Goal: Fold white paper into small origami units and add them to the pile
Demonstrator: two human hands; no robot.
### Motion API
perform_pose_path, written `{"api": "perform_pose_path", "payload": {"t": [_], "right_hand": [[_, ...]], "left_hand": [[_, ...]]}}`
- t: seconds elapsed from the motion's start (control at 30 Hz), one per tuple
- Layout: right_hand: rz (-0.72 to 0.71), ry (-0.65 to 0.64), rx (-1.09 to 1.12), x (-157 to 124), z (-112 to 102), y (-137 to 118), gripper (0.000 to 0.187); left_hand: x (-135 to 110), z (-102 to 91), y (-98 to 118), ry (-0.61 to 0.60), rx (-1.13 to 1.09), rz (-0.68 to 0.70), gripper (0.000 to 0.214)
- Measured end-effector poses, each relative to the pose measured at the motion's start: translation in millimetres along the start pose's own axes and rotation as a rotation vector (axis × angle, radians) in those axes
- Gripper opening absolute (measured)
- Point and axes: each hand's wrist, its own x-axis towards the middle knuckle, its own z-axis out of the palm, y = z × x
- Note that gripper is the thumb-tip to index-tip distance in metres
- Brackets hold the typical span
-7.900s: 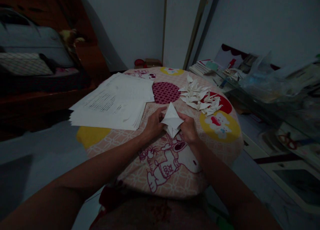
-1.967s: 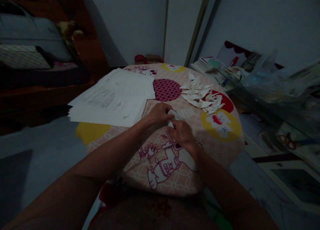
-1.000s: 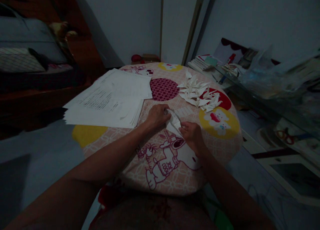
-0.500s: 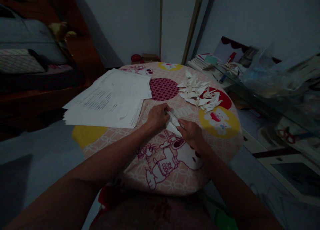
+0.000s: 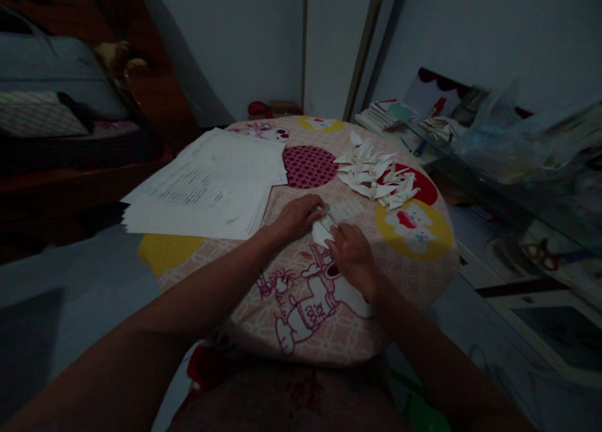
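Over the near middle of the round table, a folded piece of white paper (image 5: 322, 231) lies between my two hands. My left hand (image 5: 301, 214) is closed on its far left end, fingers bent over the edge. From the right, my right hand (image 5: 350, 253) grips the near right side, thumb and fingers pressed on the paper. The fingers partly cover the folds. Beyond my right hand a group of folded white paper cranes (image 5: 371, 172) rests on the cloth. A pale printed paper piece (image 5: 352, 209) lies just past my fingers.
A stack of printed sheets (image 5: 211, 184) covers the table's left side. The patterned tablecloth (image 5: 301, 331) hangs over the near edge. To the right, a glass-topped stand holds a plastic bag (image 5: 512, 134), papers (image 5: 383, 113) and, lower down, scissors (image 5: 540, 256).
My right hand has shifted slightly left and down along the folded paper, its fingers now lying further over it. My left hand stays at the far end, its fingers a little more extended.
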Motion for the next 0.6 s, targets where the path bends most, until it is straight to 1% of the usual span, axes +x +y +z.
{"api": "perform_pose_path", "payload": {"t": [0.1, 0.17, 0.27, 0.3, 0.37, 0.47, 0.53, 0.6], "right_hand": [[-0.029, 0.016, -0.043, -9, 3, -2, 0.036], [-0.05, 0.02, -0.053, -14, 5, -2, 0.039], [-0.051, -0.001, -0.037, -21, 8, -2, 0.042], [-0.047, -0.016, -0.025, -23, 9, -2, 0.043], [-0.038, -0.048, -0.001, -26, 11, -1, 0.045], [-0.032, -0.067, 0.017, -33, 11, -1, 0.047], [-0.039, -0.046, 0.021, -37, 10, 0, 0.044], [-0.058, -0.001, 0.039, -37, 8, 3, 0.036]], "left_hand": [[1, -1.5, -11, -0.025, 0.017, 0.118, 0.029], [0, -1.5, -13, 0.009, 0.057, 0.204, 0.033], [-5, 0.1, -9, 0.065, 0.081, 0.332, 0.041], [-7, 0.8, -7, 0.056, 0.075, 0.375, 0.043], [-10, 1.7, -5, -0.004, 0.065, 0.444, 0.046], [-13, 1.5, -4, -0.093, 0.06, 0.478, 0.047], [-15, -0.3, -4, -0.108, 0.043, 0.467, 0.044], [-16, -3.7, -4, -0.112, 0.026, 0.453, 0.042]]}}
